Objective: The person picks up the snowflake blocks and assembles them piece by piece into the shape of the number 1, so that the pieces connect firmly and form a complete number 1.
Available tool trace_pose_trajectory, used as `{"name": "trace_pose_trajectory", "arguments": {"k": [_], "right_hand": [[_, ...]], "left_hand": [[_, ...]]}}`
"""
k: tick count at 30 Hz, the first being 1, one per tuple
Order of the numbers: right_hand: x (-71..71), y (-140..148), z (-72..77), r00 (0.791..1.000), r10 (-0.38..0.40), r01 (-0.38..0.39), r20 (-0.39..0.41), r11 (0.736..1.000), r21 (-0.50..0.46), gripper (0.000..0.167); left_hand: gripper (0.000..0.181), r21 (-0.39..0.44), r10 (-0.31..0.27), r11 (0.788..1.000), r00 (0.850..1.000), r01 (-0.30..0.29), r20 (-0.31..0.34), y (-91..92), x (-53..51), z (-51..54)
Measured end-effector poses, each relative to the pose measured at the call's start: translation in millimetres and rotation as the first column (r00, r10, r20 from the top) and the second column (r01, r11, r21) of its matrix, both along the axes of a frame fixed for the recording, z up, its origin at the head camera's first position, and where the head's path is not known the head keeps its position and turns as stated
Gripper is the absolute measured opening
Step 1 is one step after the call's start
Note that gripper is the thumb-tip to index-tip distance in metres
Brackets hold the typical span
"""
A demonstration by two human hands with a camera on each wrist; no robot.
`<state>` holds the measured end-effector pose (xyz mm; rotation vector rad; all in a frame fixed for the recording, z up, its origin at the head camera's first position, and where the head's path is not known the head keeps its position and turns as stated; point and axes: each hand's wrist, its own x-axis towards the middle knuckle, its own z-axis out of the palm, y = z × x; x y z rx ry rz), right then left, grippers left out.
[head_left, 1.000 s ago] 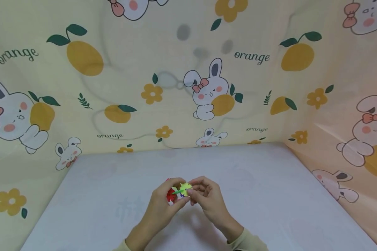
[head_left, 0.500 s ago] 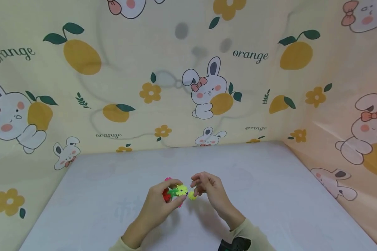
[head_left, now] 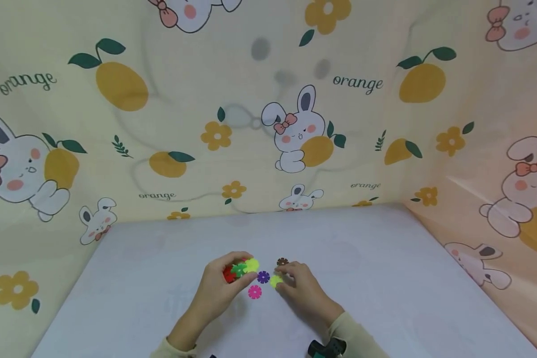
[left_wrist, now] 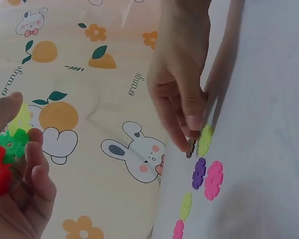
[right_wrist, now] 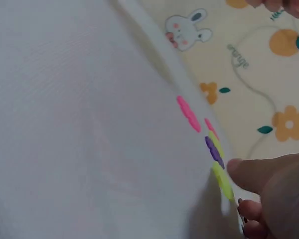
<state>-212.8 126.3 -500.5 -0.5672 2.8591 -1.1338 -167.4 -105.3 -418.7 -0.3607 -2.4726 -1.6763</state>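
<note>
Fingers and thumb of the left hand (head_left: 215,283) curl round a small bunch of flower-shaped pieces: red (left_wrist: 0,174), green (left_wrist: 12,144) and translucent yellow (left_wrist: 21,119). On the white surface to its right lie a purple piece (head_left: 263,277), a pink piece (head_left: 254,292) and a yellow piece (head_left: 275,281). My right hand (head_left: 306,293) is low over that yellow piece, fingers bent, thumb apart from them; its fingertips touch a brown piece (left_wrist: 190,148), seen also in the head view (head_left: 282,261).
Another yellow piece (left_wrist: 186,205) and another pink one (left_wrist: 178,230) lie on the white surface (head_left: 138,298) in the left wrist view. A cloth printed with rabbits and oranges (head_left: 183,99) rises behind the surface and at both sides. A dark device sits at the right sleeve (head_left: 358,335).
The left hand has moved left with its bunch. Purple, pink and brown pieces now show on the surface between the hands. My right hand has come down beside the yellow and brown pieces.
</note>
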Motion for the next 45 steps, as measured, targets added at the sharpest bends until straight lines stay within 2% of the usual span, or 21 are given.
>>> {"name": "trace_pose_trajectory", "arguments": {"k": [5, 10, 21, 27, 31, 34, 38, 45], "right_hand": [[0.9, -2, -0.4, 0.998, 0.046, -0.04, -0.041, 0.989, 0.14, 0.035], [1.2, -2, 0.3, 0.997, 0.042, -0.033, -0.059, 0.988, 0.154, 0.027], [-2.4, 3, 3.6, 0.998, 0.03, -0.032, 0.06, 0.999, 0.039, 0.023], [-3.5, 6, 10.0, 0.996, 0.049, -0.049, 0.076, 0.999, 0.0, 0.022], [-5.2, 7, 16.7, 0.993, 0.085, -0.077, 0.085, 0.993, -0.092, 0.022], [-5.4, 7, 23.6, 0.986, 0.122, -0.097, 0.111, 0.973, -0.209, 0.026], [-2.8, 7, 34.9, 0.977, 0.165, -0.107, 0.133, 0.926, -0.363, 0.031], [4.9, 6, 52.2, 0.973, 0.187, -0.09, 0.136, 0.847, -0.523, 0.035]], "left_hand": [[0.031, -0.015, 0.008, 1.0, 1.0, -0.008, 0.014, -0.1, -0.1, -0.5], [0.032, -0.022, 0.002, 1.0, 1.0, -0.002, 0.022, 0.1, -0.5, 0.3], [0.03, -0.043, -0.021, 0.999, 0.999, 0.022, 0.031, 0.2, -2.0, -3.5], [0.03, -0.056, -0.008, 0.998, 1.0, 0.01, 0.024, 0.0, -1.3, -2.8], [0.031, -0.053, -0.004, 0.999, 1.0, 0.004, 0.016, -0.6, -1.3, -1.6], [0.032, -0.048, -0.006, 0.999, 1.0, 0.007, 0.015, -1.6, -1.5, -1.0], [0.032, -0.055, -0.005, 0.998, 1.0, 0.005, 0.008, -2.6, -1.7, 0.3], [0.032, -0.065, -0.013, 0.998, 1.0, 0.014, 0.008, -3.4, 0.2, 0.9]]}}
